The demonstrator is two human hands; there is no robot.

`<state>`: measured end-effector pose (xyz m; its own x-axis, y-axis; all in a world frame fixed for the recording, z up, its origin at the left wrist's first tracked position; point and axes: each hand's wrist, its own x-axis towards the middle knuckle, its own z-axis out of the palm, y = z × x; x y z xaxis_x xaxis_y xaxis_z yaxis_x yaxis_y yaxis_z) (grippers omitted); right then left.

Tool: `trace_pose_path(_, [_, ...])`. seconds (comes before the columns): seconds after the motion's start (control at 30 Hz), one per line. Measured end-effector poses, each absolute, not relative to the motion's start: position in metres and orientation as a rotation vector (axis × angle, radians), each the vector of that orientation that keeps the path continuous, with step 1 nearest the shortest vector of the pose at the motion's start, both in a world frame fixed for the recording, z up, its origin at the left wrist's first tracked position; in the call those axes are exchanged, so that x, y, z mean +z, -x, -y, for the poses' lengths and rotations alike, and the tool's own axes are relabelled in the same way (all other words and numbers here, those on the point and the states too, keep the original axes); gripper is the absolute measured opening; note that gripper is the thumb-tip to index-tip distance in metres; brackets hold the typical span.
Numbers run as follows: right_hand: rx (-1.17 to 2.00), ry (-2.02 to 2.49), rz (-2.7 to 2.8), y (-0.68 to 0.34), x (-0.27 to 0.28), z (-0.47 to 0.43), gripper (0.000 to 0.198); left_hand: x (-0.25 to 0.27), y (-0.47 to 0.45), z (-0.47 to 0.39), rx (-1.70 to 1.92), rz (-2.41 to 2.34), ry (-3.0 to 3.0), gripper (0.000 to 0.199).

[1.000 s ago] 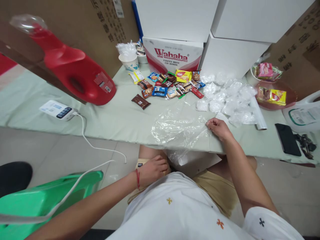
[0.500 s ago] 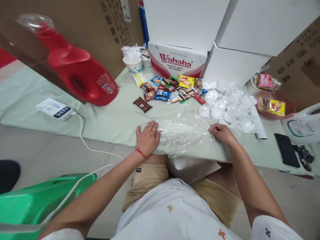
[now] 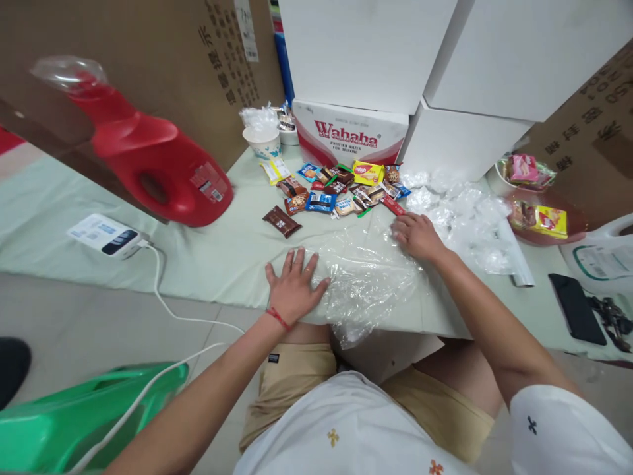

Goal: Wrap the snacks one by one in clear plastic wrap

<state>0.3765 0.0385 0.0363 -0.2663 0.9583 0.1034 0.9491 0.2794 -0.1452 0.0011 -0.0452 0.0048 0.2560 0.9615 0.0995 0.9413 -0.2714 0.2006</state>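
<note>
A sheet of clear plastic film [image 3: 366,280] lies crinkled on the cloth in front of me, its near part hanging over the table edge. My left hand [image 3: 293,290] presses flat at the film's left side with fingers spread. At the upper right corner of the film rests my right hand [image 3: 419,236], fingers stretched loosely to the left, close below a red packet [image 3: 393,204]. Behind the film is a heap of wrapped snacks [image 3: 341,188], with a brown packet [image 3: 281,221] lying apart at its left. Bunched clear plastic pieces [image 3: 459,211] spread beyond my right hand.
A large red jug [image 3: 163,165] and a white device with a cable [image 3: 103,234] are at left. White boxes [image 3: 366,53] stand behind the snacks. At right are a white roll [image 3: 517,254], a black phone [image 3: 576,309], keys [image 3: 613,320] and a white jug [image 3: 601,257].
My right hand has let go of the film's right edge and moved up and left. My left hand's fingers have spread wider. The film lies looser and hangs lower over the edge.
</note>
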Motion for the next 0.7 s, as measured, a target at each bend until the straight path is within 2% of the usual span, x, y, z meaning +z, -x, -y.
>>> trace_pose_path(0.1, [0.048, 2.008, 2.202, -0.403, 0.025, -0.053, 0.037, 0.002, 0.007, 0.048, 0.309, -1.766, -2.445, 0.065])
trace_pose_path(0.2, [-0.002, 2.127, 2.023, -0.425, 0.038, -0.060, 0.042, 0.004, 0.013, 0.048, 0.295, -1.672, -2.466, 0.065])
trace_pose_path(0.37, [-0.173, 1.797, 2.031, -0.360, 0.078, -0.034, 0.047, 0.008, 0.023, 0.029, 0.214, -1.540, -2.404, 0.067])
trace_pose_path(0.53, [0.249, 1.373, 2.548, -0.247, 0.057, 0.030, 0.051, 0.016, 0.027, 0.006, 0.141, -1.458, -2.351, 0.062])
trace_pose_path(0.6, [0.306, 1.398, 2.592, -0.220, 0.036, 0.049, 0.059, 0.023, 0.020, 0.008, 0.284, -1.552, -2.347, 0.052])
trace_pose_path(0.7, [0.314, 1.429, 2.579, -0.200, 0.017, 0.063, 0.065, 0.033, 0.001, 0.019, 0.679, -1.681, -2.364, 0.033])
